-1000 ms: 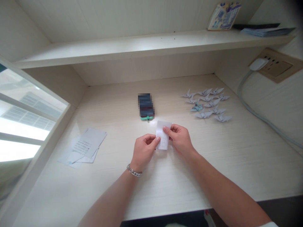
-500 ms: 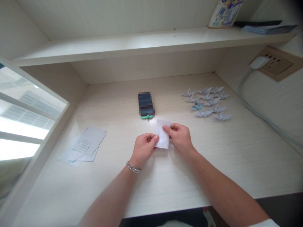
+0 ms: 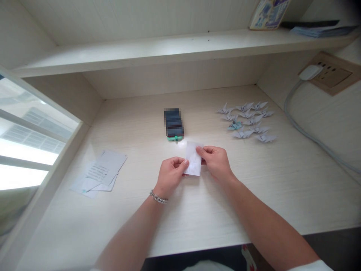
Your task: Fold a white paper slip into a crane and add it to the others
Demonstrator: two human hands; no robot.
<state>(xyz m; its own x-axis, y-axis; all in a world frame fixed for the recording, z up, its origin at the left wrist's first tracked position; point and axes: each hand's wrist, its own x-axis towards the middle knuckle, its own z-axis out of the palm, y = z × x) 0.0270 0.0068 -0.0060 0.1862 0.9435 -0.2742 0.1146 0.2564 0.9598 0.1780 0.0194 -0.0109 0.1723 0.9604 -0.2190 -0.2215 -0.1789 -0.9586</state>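
Note:
Both my hands hold a small folded white paper [image 3: 193, 162] just above the pale wooden desk [image 3: 197, 210]. My left hand [image 3: 169, 175], with a metal bracelet at the wrist, pinches the paper's left edge with curled fingers. My right hand [image 3: 216, 162] pinches its right edge between thumb and forefinger. Just beyond the paper lies a phone [image 3: 173, 124] with a green end.
Several folded paper cranes [image 3: 246, 122] lie at the back right. Loose printed sheets [image 3: 100, 174] lie at the left near a window frame. A shelf [image 3: 169, 49] overhangs the desk's back. A plug and grey cable [image 3: 307, 128] run along the right wall.
Both hands and the paper have shifted slightly away from me with the view; the grip on the paper looks the same.

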